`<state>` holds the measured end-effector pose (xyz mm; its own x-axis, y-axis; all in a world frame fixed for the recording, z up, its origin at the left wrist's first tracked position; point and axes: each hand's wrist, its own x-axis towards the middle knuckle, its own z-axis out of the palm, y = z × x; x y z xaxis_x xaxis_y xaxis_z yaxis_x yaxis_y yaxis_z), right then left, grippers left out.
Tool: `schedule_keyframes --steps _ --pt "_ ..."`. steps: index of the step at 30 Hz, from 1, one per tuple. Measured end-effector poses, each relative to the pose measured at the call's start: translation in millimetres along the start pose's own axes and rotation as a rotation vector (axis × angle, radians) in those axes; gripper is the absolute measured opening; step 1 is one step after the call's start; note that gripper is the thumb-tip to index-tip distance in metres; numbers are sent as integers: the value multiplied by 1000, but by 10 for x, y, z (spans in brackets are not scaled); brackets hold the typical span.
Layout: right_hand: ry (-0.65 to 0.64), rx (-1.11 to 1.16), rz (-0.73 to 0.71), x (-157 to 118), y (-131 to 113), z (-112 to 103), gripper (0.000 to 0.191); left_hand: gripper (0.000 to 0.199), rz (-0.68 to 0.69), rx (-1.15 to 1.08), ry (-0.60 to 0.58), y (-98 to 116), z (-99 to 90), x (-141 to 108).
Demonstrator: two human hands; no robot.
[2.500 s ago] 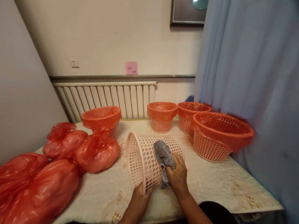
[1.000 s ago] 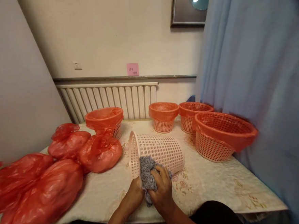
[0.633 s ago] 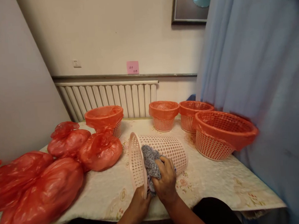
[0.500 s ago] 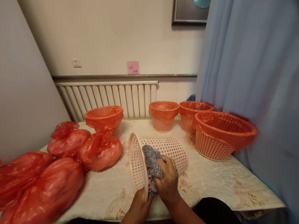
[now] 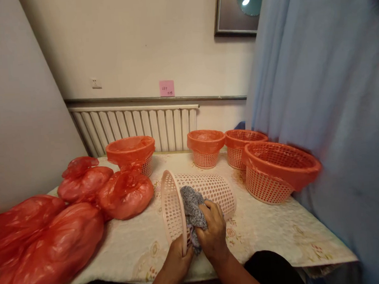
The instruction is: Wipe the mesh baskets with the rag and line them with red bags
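Note:
A pale pink plastic basket (image 5: 212, 186) with a mesh of holes lies on its side on the table, its mouth facing left. My left hand (image 5: 179, 253) grips the near, lower part of its rim, the fingers partly hidden. My right hand (image 5: 213, 233) is closed around a bunched grey cloth (image 5: 193, 206) and presses it to the outside of the basket just behind the rim. Part of the cloth hangs down between my two hands.
Full red plastic bags (image 5: 61, 250) crowd the left of the flowered tablecloth (image 5: 268, 240). Upright baskets lined with red bags stand at the back left (image 5: 130, 150), back middle (image 5: 206, 147) and right (image 5: 276, 170). A blue curtain (image 5: 347, 126) hangs along the right side.
Both hands and the basket stay nearly where they were, with the cloth still against its side. The whole view has shifted slightly.

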<state>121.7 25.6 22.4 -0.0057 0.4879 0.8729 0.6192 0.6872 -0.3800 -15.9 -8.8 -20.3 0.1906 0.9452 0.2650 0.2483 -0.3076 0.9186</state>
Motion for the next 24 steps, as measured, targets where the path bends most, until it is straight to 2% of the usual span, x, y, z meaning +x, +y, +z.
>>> schedule_keyframes --steps 9,15,24 --pt "-15 -5 3 -12 3 -4 41 35 -97 -183 71 220 12 133" --pt "-20 -7 0 -43 -5 -2 41 38 -159 -118 80 277 12 142" --pt "-18 2 -6 -73 -25 27 42 31 -141 -21 118 240 -25 102"
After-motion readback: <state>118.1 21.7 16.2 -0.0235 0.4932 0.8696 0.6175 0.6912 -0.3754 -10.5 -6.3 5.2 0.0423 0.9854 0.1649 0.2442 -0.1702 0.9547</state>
